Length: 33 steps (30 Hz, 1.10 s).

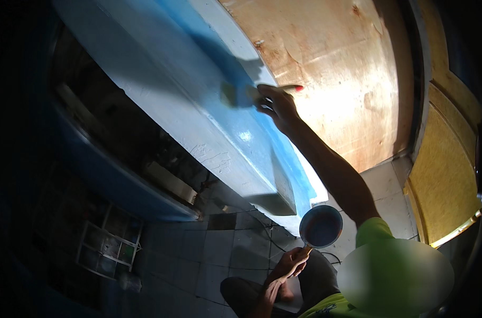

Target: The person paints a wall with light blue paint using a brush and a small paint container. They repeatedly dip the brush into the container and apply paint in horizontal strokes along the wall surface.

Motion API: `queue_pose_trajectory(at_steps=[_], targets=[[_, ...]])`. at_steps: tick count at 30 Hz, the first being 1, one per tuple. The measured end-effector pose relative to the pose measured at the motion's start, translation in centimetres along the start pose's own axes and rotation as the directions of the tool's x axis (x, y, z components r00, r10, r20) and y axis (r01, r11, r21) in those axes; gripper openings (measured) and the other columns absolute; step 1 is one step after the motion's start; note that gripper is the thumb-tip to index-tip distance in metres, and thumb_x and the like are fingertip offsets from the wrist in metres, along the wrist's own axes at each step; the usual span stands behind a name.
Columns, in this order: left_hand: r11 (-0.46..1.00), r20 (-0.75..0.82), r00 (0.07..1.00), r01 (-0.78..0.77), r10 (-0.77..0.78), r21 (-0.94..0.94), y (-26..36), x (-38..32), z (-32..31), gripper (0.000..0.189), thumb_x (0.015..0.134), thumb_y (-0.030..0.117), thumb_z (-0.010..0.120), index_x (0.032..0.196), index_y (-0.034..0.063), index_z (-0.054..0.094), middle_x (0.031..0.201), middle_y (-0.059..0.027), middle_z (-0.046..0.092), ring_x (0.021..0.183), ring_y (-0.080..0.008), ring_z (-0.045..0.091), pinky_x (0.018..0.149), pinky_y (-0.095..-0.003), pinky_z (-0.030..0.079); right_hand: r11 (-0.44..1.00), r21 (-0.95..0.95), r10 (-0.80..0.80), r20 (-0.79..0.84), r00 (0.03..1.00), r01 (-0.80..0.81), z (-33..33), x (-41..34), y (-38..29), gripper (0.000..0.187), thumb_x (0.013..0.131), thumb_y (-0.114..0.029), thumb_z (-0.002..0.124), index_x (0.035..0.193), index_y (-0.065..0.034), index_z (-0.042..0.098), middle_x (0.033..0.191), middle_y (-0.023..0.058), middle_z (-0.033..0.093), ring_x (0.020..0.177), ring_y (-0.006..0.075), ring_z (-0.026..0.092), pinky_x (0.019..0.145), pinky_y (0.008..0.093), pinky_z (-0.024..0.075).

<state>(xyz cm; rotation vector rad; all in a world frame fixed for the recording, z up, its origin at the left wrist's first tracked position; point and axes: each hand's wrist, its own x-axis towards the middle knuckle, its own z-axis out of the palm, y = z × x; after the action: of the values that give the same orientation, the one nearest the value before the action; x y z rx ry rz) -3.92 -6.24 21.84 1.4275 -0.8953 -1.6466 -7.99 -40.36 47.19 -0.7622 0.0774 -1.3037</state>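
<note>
My right hand (pixel 278 104) grips a flat paintbrush (pixel 252 94) by its handle, which has a red tip. The blurred bristles are over a light-blue painted wall ledge (pixel 245 137); whether they touch it I cannot tell. Lower down, my left hand (pixel 294 260) is closed around the handle of a small round pan (pixel 321 226), held near the ledge's lower end. The inside of the pan looks dark, and its contents are hard to make out.
A brightly lit plywood panel (pixel 336 75) borders the ledge. Farther right stands a yellow wooden piece (pixel 443 171). A black cable (pixel 270 236) crosses the tiled floor (pixel 217 246). In the dim left area are a white-framed rack (pixel 105 248) and a jar (pixel 130 283).
</note>
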Motion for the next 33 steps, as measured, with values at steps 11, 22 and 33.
queue_pose_trajectory(at_steps=[11,22,33], targets=[[1.0,0.017,1.0,0.006,-0.006,-0.012,-0.3,0.5,0.6,0.014,0.099,0.018,0.061,0.102,0.0045,0.06,0.065,0.001,0.053,0.044,-0.0037,0.04,0.04,-0.0203,0.031,0.11,-0.951,-0.204,0.264,0.943,0.29,7.2,3.1,-4.7,0.033,0.083,-0.027,0.063,0.096,0.0019,0.072,0.083,0.0173,0.068,0.083,0.0319,0.07,0.071,0.042,0.0563],[0.999,-0.01,0.999,0.034,-0.035,-0.033,0.2,0.8,0.9,0.016,0.097,0.02,0.063,0.1,0.0049,0.059,0.063,0.0009,0.053,0.042,-0.0039,0.04,0.039,-0.0206,0.029,0.994,0.003,-0.108,0.002,0.994,0.108,3.6,3.8,-1.6,0.023,0.095,-0.015,0.062,0.111,-0.0009,0.066,0.087,0.0097,0.068,0.071,0.0178,0.066,0.065,0.0305,0.0552],[0.999,0.039,0.999,0.037,-0.036,-0.021,-0.2,0.9,1.2,0.017,0.098,0.021,0.063,0.101,0.0051,0.06,0.064,0.001,0.054,0.044,-0.0037,0.042,0.039,-0.0205,0.03,0.249,-0.896,-0.118,0.349,0.929,0.368,-6.2,0.4,0.9,0.031,0.088,-0.036,0.059,0.091,-0.0066,0.069,0.08,0.0162,0.069,0.08,0.0311,0.069,0.077,0.0431,0.0525]])
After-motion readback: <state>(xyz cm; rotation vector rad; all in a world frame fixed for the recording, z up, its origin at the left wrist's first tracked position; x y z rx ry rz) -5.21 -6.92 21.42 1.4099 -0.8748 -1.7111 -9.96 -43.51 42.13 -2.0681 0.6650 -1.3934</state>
